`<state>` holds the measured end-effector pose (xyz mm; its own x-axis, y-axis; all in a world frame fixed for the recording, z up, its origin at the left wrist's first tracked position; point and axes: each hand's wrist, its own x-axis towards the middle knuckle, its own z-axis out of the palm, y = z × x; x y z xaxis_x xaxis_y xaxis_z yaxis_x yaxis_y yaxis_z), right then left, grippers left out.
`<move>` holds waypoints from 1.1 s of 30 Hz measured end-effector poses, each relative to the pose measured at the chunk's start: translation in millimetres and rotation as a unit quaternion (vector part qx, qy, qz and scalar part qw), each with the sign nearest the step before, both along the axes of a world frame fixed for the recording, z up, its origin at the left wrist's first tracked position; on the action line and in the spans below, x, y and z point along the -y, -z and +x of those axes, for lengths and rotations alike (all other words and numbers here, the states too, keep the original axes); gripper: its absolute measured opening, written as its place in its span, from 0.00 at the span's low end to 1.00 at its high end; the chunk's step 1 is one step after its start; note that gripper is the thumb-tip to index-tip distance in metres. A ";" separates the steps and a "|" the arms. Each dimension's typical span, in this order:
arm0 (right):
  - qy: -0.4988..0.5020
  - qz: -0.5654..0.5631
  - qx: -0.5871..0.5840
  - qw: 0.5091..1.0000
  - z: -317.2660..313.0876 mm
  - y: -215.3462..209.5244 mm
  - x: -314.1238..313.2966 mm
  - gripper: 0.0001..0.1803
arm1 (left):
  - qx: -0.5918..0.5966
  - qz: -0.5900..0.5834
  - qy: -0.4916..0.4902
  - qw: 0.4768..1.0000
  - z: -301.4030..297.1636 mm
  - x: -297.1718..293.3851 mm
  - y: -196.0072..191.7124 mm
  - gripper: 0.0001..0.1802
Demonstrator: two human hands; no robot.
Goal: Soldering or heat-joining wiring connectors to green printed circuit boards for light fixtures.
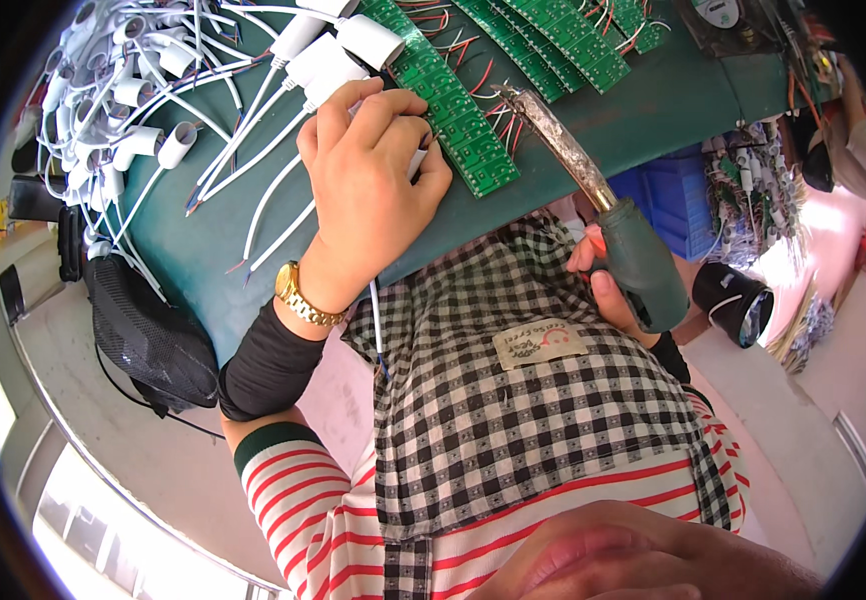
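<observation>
My left hand (378,170), a gold watch on its wrist, is at the table's near edge with its fingers curled. A bit of a white cylindrical fitting shows between thumb and fingers; most of it is hidden. Below the wrist hangs a white cable (377,320) with a bare-wire end. On the right, my right hand (608,285) grips the dark green handle of a soldering iron (645,265). Its metal barrel slants up over the table toward a green circuit board strip (463,130) beside my left fingers. More white cylindrical fittings (328,65) lie just beyond my left hand.
A tangled heap of white cabled fittings (133,95) covers the table's far left. Further green board strips (573,45) with red and white wires lie at the back. A black mesh bag (148,325) sits left; a blue crate (668,205) and black bucket (733,305) stand right.
</observation>
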<state>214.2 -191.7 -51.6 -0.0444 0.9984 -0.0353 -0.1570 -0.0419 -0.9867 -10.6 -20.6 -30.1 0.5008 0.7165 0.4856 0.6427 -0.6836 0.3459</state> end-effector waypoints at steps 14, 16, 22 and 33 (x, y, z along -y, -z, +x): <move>-0.079 0.043 0.132 0.987 15.2 -14.2 -7.6 0.24 | 0.047 -0.044 0.063 0.996 -13.0 -0.6 0.3 0.13; -0.093 0.047 0.152 0.983 15.1 -9.4 -6.4 0.24 | 0.046 -0.058 0.036 0.997 -13.2 1.6 -2.0 0.11; -0.065 0.047 0.138 0.987 13.1 -3.0 -3.8 0.25 | 0.038 -0.041 0.049 0.997 -18.0 1.0 2.2 0.11; -0.102 0.013 0.058 0.993 14.5 -16.3 -15.7 0.24 | 0.066 -0.100 0.011 0.993 -9.4 0.7 0.7 0.07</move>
